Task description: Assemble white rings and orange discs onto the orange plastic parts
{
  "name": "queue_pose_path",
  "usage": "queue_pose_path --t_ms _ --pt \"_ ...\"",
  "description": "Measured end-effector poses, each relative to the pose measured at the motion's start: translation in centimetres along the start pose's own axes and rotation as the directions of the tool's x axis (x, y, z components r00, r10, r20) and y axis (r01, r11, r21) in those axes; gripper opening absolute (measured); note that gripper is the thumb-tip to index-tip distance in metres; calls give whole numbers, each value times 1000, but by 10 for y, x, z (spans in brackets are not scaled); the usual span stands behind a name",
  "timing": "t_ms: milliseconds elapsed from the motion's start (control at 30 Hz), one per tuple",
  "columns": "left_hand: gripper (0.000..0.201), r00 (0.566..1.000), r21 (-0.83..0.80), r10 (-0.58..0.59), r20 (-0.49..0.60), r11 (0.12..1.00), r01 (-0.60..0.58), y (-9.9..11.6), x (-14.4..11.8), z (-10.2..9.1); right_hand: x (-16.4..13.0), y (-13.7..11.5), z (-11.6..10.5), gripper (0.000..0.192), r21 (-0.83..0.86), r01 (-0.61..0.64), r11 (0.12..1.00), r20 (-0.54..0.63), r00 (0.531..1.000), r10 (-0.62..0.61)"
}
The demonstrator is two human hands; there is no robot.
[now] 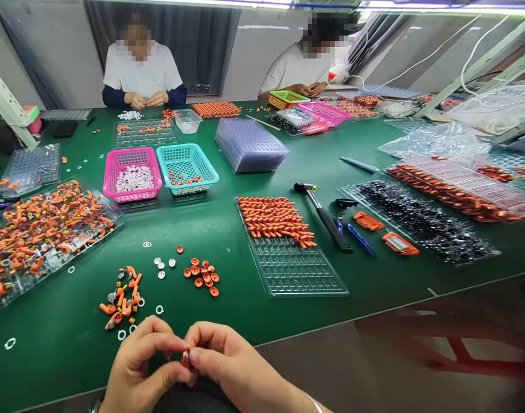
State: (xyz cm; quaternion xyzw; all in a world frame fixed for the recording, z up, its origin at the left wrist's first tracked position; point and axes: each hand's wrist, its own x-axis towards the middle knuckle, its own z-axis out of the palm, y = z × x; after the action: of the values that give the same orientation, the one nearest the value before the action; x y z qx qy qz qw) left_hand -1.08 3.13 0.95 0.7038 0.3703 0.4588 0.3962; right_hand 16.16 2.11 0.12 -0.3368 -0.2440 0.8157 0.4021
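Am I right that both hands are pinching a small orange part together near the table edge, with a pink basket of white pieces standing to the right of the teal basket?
Not quite: the head view shows the pink basket standing to the left of the teal basket. The rest holds: the left hand and right hand pinch a small orange part together near the table edge.

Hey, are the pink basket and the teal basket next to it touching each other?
Touching. In the head view, the pink basket and the teal basket sit side by side on the green table, their rims meeting with no green showing between them.
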Motion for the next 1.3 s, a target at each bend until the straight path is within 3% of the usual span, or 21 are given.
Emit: queue_pose_path --t_ms 200,433,567,733,967,1300 --pt "13 982 291 186 23 939 -185 8 1 0 -4 7 -5 25 15 161 987 39 986 -162" --pt "10 935 471 334 124 809 -351 11 0 -4 -2 20 -9 32 81 142 987 -3 990 -142" --pt "10 921 496 367 128 781 -380 14 0 -6 -2 20 -10 29 106 162 981 -3 987 -162" --pt "8 928 472 364 79 806 -357 18 -2 -7 -1 22 -10 25 112 182 977 -35 983 -179" --pt "20 904 465 415 101 784 -411 16 -6 -10 -2 24 -10 22 120 198 973 -21 980 -197" --pt "16 885 474 451 119 757 -450 18 -4 -7 -5 30 -6 17 82 277 958 -84 959 -270"
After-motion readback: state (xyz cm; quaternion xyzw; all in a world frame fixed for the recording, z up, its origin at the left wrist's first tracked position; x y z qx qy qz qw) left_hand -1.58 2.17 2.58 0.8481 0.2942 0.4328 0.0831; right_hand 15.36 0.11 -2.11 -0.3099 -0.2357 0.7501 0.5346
